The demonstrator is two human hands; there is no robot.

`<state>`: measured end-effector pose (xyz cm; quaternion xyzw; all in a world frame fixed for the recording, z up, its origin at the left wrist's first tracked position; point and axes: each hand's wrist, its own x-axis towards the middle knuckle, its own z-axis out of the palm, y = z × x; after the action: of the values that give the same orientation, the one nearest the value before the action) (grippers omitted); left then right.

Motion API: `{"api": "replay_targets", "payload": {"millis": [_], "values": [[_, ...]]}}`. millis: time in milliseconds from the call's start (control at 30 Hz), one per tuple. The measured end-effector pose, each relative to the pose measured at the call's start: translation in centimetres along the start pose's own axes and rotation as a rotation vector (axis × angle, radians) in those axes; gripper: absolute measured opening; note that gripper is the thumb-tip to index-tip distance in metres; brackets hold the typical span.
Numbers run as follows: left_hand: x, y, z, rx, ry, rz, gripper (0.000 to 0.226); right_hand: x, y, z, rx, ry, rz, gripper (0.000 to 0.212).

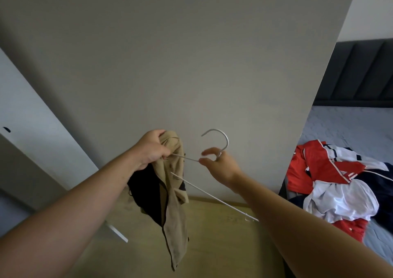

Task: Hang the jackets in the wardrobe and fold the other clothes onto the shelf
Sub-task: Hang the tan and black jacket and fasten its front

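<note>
Between the hands, hanger (227, 142) is spanning sideways; right hand (221, 167) is gripping its hook neck. Left hand (152, 148) is clamping jacket (174, 192) onto the opposite arm tip.

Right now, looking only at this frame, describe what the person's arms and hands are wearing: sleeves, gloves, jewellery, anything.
Nothing worn shows. The left forearm and right forearm are bare up to the frame's edge, with no sleeve or cuff in view. The left hand and right hand are ungloved. No watch, bracelet or marking is visible.
</note>
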<state>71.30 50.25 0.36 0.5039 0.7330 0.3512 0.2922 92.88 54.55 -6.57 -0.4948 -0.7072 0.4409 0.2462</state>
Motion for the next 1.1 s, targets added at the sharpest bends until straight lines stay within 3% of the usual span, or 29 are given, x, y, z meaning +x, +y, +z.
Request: {"api": "replay_targets", "payload": {"millis": [100, 200, 300, 433, 567, 700, 933, 1000, 1100], "values": [[-1.3, 2.1, 0.7, 0.013, -0.071, 0.077, 0.075, 0.0, -0.6, 0.7, 0.174, -0.013, 0.029, 0.062], [-2.8, 3.8, 1.2, 0.018, -0.166, 0.157, 0.059, 0.0, -0.8, 1.1, 0.37, -0.002, 0.048, 0.072], [-4.0, 4.5, 1.9, 0.032, -0.256, 0.237, 0.049, -0.2, -1.2, 1.4, 0.405, 0.008, -0.043, 0.044], [-4.2, 4.3, 2.4, 0.114, -0.301, 0.295, 0.047, -1.0, -1.5, 1.2, 0.576, -0.003, -0.007, 0.016], [-3.4, 3.5, 2.2, 0.227, -0.222, 0.322, 0.042, -1.5, -1.1, 0.4, 0.678, -0.005, 0.032, 0.013], [-2.7, 2.4, 2.9, 0.262, -0.288, 0.336, 0.034, -1.8, -1.4, -0.7, 0.867, -0.057, 0.078, 0.014], [-2.3, 2.4, 5.2, 0.4, -0.255, 0.556, 0.023, -2.4, -2.1, -2.4, 0.719, 0.001, 0.114, 0.028], [-2.0, 2.6, 5.3, 0.449, -0.257, 0.59, 0.03, -2.3, -1.5, -3.2, 0.645, -0.031, 0.11, 0.034], [-1.6, 2.7, 5.7, 0.471, -0.203, 0.638, 0.051, -2.2, 0.1, -4.2, 0.472, -0.103, 0.127, 0.025]]}}
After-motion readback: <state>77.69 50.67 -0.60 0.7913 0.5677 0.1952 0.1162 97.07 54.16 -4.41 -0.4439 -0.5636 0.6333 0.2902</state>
